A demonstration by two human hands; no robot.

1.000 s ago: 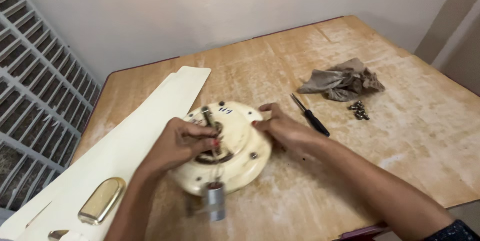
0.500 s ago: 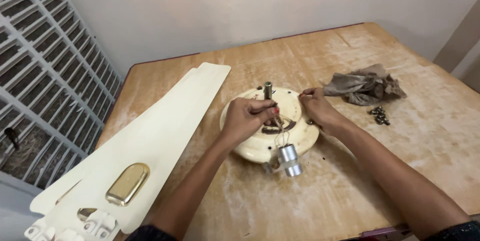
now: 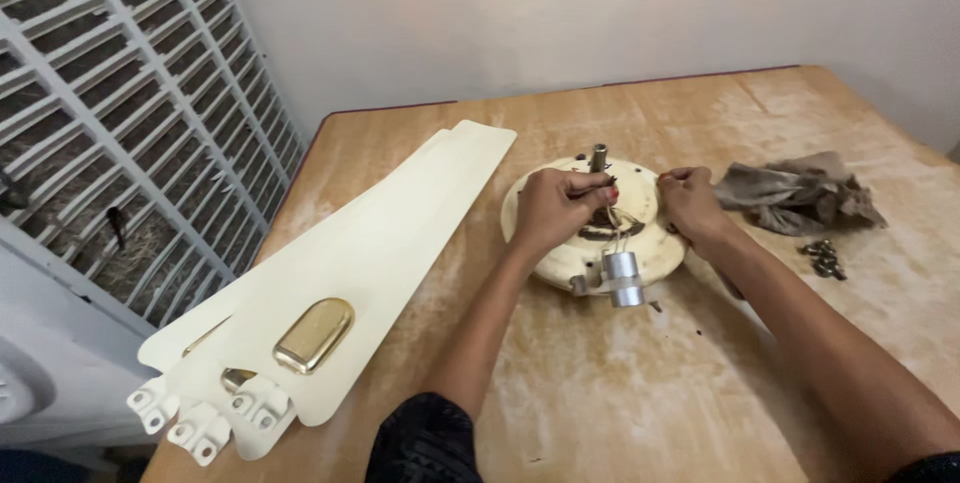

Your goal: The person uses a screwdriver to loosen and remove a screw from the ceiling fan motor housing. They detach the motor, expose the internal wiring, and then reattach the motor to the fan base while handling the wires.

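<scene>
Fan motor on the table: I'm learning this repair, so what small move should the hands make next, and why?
Probably steady the cream fan motor housing with the right hand while the left hand eases the wires clear. They run to the silver capacitor hanging loose at the rim.

Both forearms are bare. The left hand (image 3: 555, 208) has red-painted nails. Dark patterned sleeves show at the elbows, at the frame's bottom centre and bottom right corner.

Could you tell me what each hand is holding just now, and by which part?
The left hand pinches thin wires at the middle of the round cream fan motor housing. The right hand rests closed on the housing's top; what it pinches cannot be told.
</scene>
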